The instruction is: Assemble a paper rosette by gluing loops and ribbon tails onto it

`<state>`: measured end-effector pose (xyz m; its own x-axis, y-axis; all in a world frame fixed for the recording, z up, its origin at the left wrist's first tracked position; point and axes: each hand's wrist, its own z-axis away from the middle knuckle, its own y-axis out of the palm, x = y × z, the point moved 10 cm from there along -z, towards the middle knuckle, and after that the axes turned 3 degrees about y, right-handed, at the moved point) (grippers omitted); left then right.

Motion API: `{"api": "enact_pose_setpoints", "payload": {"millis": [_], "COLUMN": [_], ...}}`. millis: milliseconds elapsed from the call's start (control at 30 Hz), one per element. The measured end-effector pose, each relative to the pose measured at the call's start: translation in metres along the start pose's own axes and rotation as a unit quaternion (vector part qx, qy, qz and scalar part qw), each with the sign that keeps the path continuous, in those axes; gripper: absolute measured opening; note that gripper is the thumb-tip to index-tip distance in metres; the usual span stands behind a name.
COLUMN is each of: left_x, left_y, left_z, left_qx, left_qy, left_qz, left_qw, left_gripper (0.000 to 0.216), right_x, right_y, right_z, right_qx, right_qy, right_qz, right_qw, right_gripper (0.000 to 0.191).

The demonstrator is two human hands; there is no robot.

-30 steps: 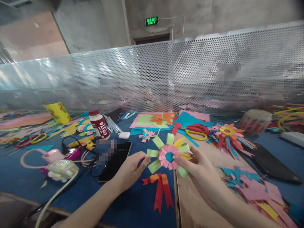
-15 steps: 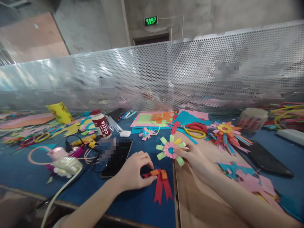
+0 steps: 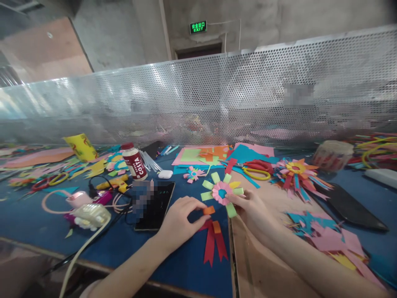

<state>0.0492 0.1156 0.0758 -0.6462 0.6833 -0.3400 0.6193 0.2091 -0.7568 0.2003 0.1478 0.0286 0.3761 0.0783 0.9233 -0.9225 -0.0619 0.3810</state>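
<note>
A paper flower [image 3: 217, 188] with a pink ring, a blue centre and light green looped petals is pinched in my right hand [image 3: 254, 207]; one yellow pointed petal [image 3: 235, 185] sits among the green ones. My left hand [image 3: 182, 217] has its thumb and fingertips closed on a small orange paper loop [image 3: 209, 210], just below the flower and apart from it. Under those fingertips, red notched paper strips [image 3: 209, 248] lie on the blue table [image 3: 182, 265]. A second orange paper loop [image 3: 216, 227] rests on the strips.
A dark-screened phone [image 3: 158, 205] lies beside my left hand. Behind it stand a COSTA bottle [image 3: 135, 163] and a white earbud case [image 3: 165, 174]. Yellow-handled scissors [image 3: 257, 174] and a finished paper flower [image 3: 294, 167] are at right. A power strip [image 3: 89, 215] with cables lies left.
My left fingers have closed on an orange loop and raised it off the red strips. The flower in my right hand has shifted slightly left and tilted.
</note>
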Motion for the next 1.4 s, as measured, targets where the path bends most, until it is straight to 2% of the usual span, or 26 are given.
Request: {"api": "enact_pose_setpoints", "payload": {"millis": [67, 167, 333, 767, 900, 1000, 1067, 1133, 1200, 1233, 1300, 1333, 1400], "left_x": [-0.002, -0.007, -0.023, -0.040, -0.037, -0.024, -0.012, 0.001, 0.010, 0.015, 0.033, 0.047, 0.080], "left_y": [-0.006, -0.012, -0.014, -0.015, -0.014, -0.012, -0.005, 0.004, 0.006, 0.002, -0.022, -0.041, -0.084], "left_z": [0.000, 0.001, 0.004, 0.013, 0.012, 0.011, 0.010, 0.010, 0.010, 0.009, 0.003, 0.000, -0.004], "left_qx": [-0.037, -0.070, -0.087, -0.117, -0.108, -0.092, -0.056, -0.008, 0.031, 0.039, 0.038, 0.032, 0.036], "left_qy": [0.008, 0.030, 0.087, 0.146, 0.142, 0.108, 0.069, 0.026, -0.009, -0.030, -0.095, -0.145, -0.243], "left_qz": [-0.012, -0.052, -0.132, -0.217, -0.212, -0.197, -0.194, -0.202, -0.210, -0.216, -0.247, -0.277, -0.356], "left_qw": [0.999, 0.996, 0.984, 0.958, 0.961, 0.970, 0.977, 0.979, 0.977, 0.975, 0.964, 0.949, 0.902], "left_gripper": [0.011, 0.012, 0.011, 0.015, 0.015, 0.015, 0.015, 0.018, 0.026, 0.031, 0.038, 0.042, 0.049], "right_x": [-0.003, -0.007, -0.008, -0.017, -0.014, -0.011, -0.007, 0.000, 0.007, 0.010, 0.013, 0.012, 0.011], "right_y": [0.004, 0.001, 0.013, 0.010, 0.007, -0.001, -0.009, -0.013, -0.016, -0.017, -0.020, -0.022, -0.023], "right_z": [0.002, 0.004, 0.004, 0.002, 0.003, -0.002, -0.008, -0.013, -0.015, -0.016, -0.018, -0.020, -0.024], "right_qx": [0.002, -0.032, 0.012, 0.001, -0.011, -0.031, -0.053, -0.070, -0.090, -0.101, -0.119, -0.120, -0.116], "right_qy": [0.019, 0.036, 0.029, 0.021, 0.016, 0.008, -0.011, -0.043, -0.074, -0.086, -0.102, -0.111, -0.142], "right_qz": [-0.033, -0.065, -0.064, -0.066, -0.045, 0.015, 0.084, 0.178, 0.288, 0.342, 0.435, 0.470, 0.527], "right_qw": [0.999, 0.997, 0.997, 0.998, 0.999, 0.999, 0.995, 0.981, 0.950, 0.930, 0.887, 0.868, 0.830], "right_gripper": [0.016, 0.024, 0.026, 0.033, 0.034, 0.040, 0.045, 0.047, 0.047, 0.048, 0.051, 0.051, 0.048]}}
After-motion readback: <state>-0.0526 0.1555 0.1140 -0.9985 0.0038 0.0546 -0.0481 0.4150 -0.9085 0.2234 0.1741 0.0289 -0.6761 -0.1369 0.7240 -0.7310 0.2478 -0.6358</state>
